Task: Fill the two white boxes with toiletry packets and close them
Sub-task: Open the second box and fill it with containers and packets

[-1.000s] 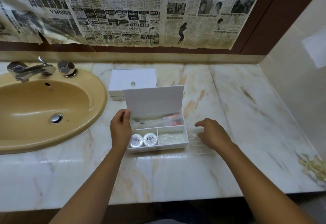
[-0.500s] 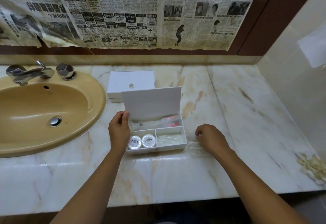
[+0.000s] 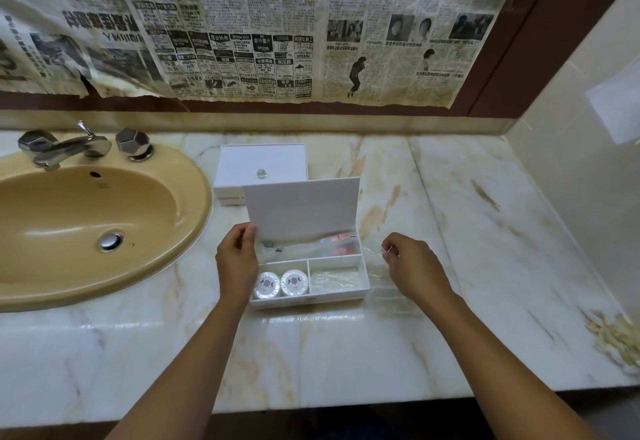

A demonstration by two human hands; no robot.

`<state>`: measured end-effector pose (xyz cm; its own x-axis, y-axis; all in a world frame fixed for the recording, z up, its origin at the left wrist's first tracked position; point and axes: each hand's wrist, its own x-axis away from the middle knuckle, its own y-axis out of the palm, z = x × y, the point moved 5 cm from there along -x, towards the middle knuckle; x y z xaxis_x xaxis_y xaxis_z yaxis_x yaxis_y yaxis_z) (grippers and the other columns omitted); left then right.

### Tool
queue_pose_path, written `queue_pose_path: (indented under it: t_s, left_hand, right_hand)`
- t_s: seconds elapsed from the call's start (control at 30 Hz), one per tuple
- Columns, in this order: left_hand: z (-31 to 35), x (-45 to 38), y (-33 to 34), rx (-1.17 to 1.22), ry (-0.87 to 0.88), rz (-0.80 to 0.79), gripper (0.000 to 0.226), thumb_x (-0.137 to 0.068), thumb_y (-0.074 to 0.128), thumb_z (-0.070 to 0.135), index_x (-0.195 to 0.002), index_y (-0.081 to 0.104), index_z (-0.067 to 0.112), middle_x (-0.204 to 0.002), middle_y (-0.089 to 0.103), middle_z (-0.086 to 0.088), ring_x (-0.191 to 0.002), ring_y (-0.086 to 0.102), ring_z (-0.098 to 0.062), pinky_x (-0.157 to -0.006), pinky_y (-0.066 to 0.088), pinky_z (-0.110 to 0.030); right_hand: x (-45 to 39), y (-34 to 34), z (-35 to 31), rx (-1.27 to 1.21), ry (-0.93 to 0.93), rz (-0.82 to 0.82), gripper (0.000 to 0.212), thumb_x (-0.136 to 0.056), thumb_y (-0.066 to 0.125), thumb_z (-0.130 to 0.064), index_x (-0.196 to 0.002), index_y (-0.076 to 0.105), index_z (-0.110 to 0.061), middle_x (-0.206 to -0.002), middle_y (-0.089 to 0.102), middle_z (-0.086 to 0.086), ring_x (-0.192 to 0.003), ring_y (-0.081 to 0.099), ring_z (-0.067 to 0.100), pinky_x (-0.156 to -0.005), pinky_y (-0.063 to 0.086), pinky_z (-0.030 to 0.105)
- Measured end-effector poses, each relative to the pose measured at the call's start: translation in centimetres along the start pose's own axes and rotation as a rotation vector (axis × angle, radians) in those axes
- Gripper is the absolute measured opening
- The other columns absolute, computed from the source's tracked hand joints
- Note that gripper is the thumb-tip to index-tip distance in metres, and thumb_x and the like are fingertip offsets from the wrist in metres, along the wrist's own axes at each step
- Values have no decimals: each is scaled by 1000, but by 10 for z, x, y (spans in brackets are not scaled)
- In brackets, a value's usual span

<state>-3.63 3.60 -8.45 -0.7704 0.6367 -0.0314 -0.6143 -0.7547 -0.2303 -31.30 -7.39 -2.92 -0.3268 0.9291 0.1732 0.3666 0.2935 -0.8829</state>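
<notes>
From my feed: marble desk (image 3: pixel 346 353), pale with tan veins, glossy with soft reflections. A tan oval sink (image 3: pixel 86 224) is set into its left end, with a chrome tap (image 3: pixel 65 148) at the desk's back edge. Yellowed newspaper sheets (image 3: pixel 242 30) cover the wall behind, above a dark brown band (image 3: pixel 502 68). Cream tiled wall (image 3: pixel 588 179) along the right edge. Flaky debris (image 3: pixel 613 335) at the front right corner.
</notes>
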Motion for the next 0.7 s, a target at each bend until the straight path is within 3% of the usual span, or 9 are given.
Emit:
queue_pose_path:
  t_s: [0.1, 0.33, 0.53, 0.63, 0.7]
  left_hand:
    - [1, 0, 0, 3, -11, 3, 17, -99, 50, 21, -92, 65, 15, -87, 67, 7, -77, 58, 7, -68, 40, -4]
    - [2, 1, 0, -3, -12, 5, 18, -99, 50, 20, -93, 65, 14, -88, 67, 5, -78, 58, 7, -67, 39, -2]
    - [5, 1, 0, -12, -10, 12, 17, -99, 50, 19, -92, 65, 14, -87, 66, 5, -78, 58, 7, -66, 39, -1]
    - [4, 2, 0, -17, -9, 9, 18, -100, 50, 20, -94, 65, 14, -89, 67, 4, -81, 59, 4, -66, 39, -1]
    - [4, 2, 0, -18, -12, 10, 18, -100, 50, 20, -95, 66, 14, -90, 67, 4, -82, 59, 2, -66, 39, 0]
  right_hand:
    - [2, -8, -16, -84, -57, 42, 10, -95, 53, -19, -99, 62, -17, -88, 66, -1, -75, 59, 20, -67, 48, 31]
    - [13, -14, -56, -97, -244, 70, 12, -92, 58, -17, -96, 69, -17, -92, 60, -7, -82, 50, 7, -72, 38, 18]
    - [24, 11, -84, 58, -356, -50, 18, -89, 55, -13, -94, 72, -17, -99, 61, -3, -96, 55, 14, -79, 45, 27]
    - [25, 30, -87, 211, -328, -154, 22, -82, 53, 1, -86, 72, -9, -92, 62, 6, -81, 60, 24, -65, 48, 28]
    - [25, 41, -84, 253, -289, -233, 20, -79, 50, 8, -81, 67, -4, -87, 59, 9, -71, 57, 27, -56, 41, 25]
